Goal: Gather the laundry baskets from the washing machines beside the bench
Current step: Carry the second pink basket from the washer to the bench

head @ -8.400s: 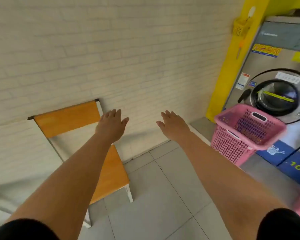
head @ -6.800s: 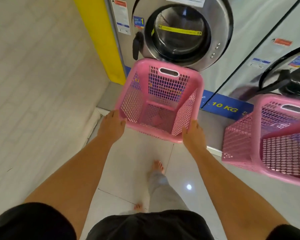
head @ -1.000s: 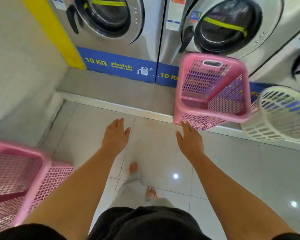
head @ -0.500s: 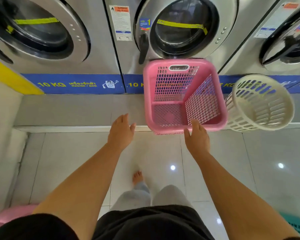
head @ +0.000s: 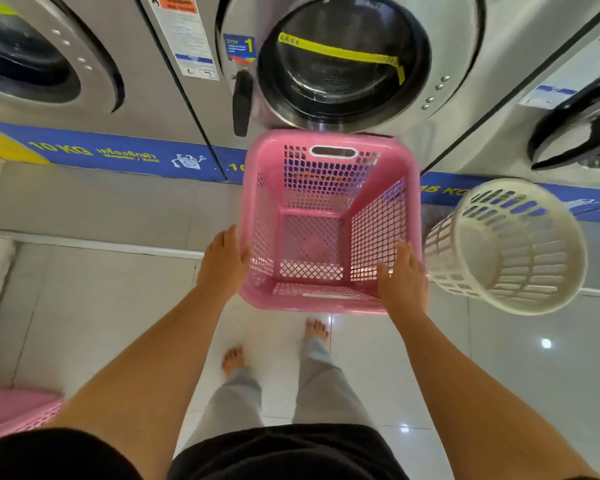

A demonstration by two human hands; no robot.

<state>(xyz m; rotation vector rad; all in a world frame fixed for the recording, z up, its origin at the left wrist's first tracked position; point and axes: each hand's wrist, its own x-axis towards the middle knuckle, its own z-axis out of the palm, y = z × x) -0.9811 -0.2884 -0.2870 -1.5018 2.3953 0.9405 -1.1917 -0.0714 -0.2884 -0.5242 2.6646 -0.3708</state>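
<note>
A pink mesh laundry basket (head: 326,188) stands empty on the grey step below the middle washing machine (head: 343,64). My left hand (head: 222,261) presses against its left wall near the front corner. My right hand (head: 400,275) lies over its front right corner, fingers on the rim. A round white basket (head: 510,247) sits tilted just to the right of the pink one, almost touching it. The corner of another pink basket (head: 14,410) shows at the bottom left, on the floor.
A row of steel front-loading washers, with another one (head: 49,64) at the left, lines the far side, above a blue band (head: 118,154). A raised grey step (head: 101,202) runs along their base. My bare feet (head: 232,358) stand on the glossy white tile floor.
I have stepped closer to the middle washer. Both hands have come up to the pink basket: the left now touches its left wall, the right lies on its front right corner.
</note>
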